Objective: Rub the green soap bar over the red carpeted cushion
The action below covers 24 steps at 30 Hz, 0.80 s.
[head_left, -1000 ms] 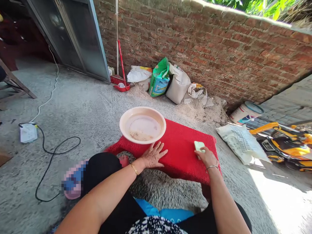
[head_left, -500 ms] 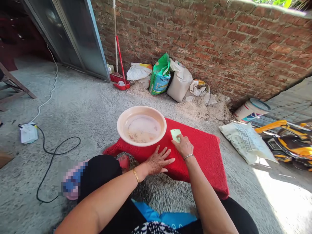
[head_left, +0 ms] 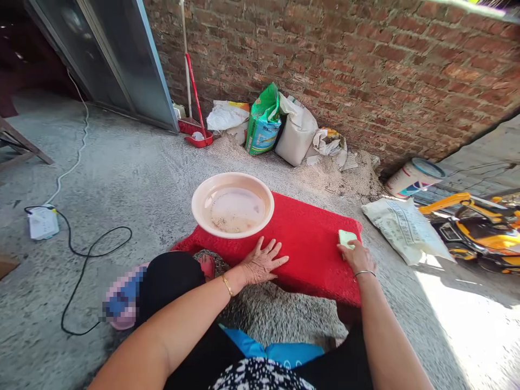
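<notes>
A red cloth (head_left: 312, 233) lies over a low bench in front of me. Near its right end, my right hand (head_left: 359, 257) is closed on a pale green scrub brush (head_left: 346, 237), pressed against the cloth; its underside is hidden. My left hand (head_left: 262, 262) lies flat with fingers spread on the cloth's near edge. Just beyond those fingers, a pale pink basin (head_left: 197, 214) holds cloudy water with bits at the bottom, resting on the bench's left end.
Sacks, among them a green bag (head_left: 264, 122), lean on the brick wall (head_left: 345, 70) by spilled grain. A red dustpan (head_left: 201, 140) stands left of them. A white sack (head_left: 406, 230) and a yellow toy digger (head_left: 475, 233) are to the right. A black cable (head_left: 85, 260) loops on the floor at left.
My right hand has slid the scrub brush from beside the basin to the cloth's right end. My left hand stays spread on the near edge. The view has shifted slightly.
</notes>
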Each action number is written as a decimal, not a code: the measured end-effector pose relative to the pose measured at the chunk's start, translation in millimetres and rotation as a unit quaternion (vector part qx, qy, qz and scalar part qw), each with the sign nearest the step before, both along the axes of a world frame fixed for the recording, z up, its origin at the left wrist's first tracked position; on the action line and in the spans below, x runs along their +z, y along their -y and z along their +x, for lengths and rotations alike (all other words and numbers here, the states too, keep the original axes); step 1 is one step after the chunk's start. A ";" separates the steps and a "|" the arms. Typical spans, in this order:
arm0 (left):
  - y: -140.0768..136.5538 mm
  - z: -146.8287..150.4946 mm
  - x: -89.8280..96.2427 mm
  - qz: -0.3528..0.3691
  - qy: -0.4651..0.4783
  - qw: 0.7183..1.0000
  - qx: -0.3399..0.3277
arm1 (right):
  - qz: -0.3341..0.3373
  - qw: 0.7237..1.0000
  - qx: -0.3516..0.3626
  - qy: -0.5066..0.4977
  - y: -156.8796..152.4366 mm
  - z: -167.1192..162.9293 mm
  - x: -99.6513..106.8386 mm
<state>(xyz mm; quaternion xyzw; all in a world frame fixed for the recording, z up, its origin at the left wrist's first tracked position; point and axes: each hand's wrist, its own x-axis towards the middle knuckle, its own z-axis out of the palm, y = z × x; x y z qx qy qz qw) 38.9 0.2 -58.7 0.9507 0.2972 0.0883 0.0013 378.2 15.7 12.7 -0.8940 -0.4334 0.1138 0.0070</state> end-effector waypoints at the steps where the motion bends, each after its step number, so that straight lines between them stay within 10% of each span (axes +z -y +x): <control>1: 0.5 0.4 0.9 -0.003 -0.001 1.000 0.002 | 0.000 1.000 -0.018 0.011 7.3 10.7 0.1; 6: 2.6 0.6 5.6 -0.009 0.001 1.000 -0.001 | 0.030 0.998 -0.029 0.038 19.5 7.5 0.7; 18: 1.3 -2.3 -12.8 0.006 0.038 0.999 -0.020 | 0.044 0.964 0.262 -0.025 -76.1 -189.9 6.5; 24: 0.8 -1.4 -7.6 -0.002 0.028 0.999 -0.019 | 0.012 0.979 0.201 -0.019 -87.6 -134.7 1.8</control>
